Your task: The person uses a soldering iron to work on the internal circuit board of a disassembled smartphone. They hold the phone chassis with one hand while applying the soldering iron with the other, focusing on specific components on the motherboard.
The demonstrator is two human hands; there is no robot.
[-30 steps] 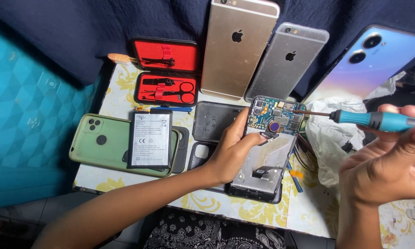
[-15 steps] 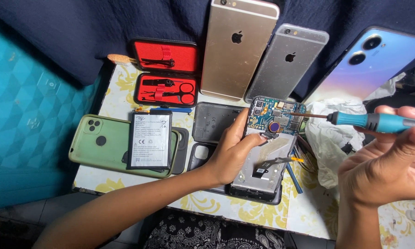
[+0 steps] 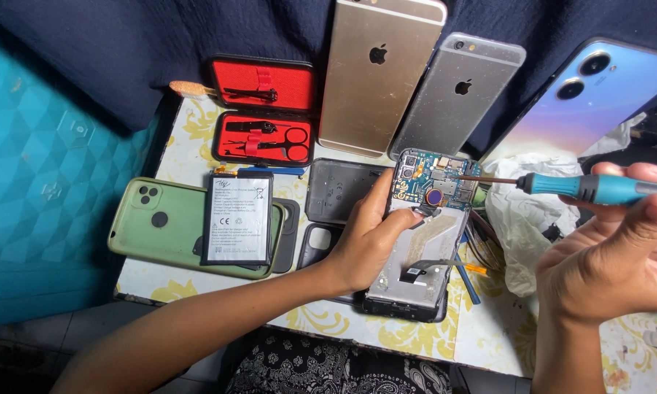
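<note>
On the far left of the worktop (image 3: pixel 190 281) lies a green phone (image 3: pixel 150 226) face down, a loose battery (image 3: pixel 239 217) resting on it, with a red tool case (image 3: pixel 264 111) open just behind. My left hand (image 3: pixel 368 241) grips the opened phone (image 3: pixel 423 233) along its left edge — thumb on the exposed circuit board. Behind it lean a gold phone (image 3: pixel 376 73) and a grey phone (image 3: pixel 452 95). My right hand (image 3: pixel 613 255) is closed around the teal screwdriver (image 3: pixel 591 188) — its tip touches the board's upper right edge.
</note>
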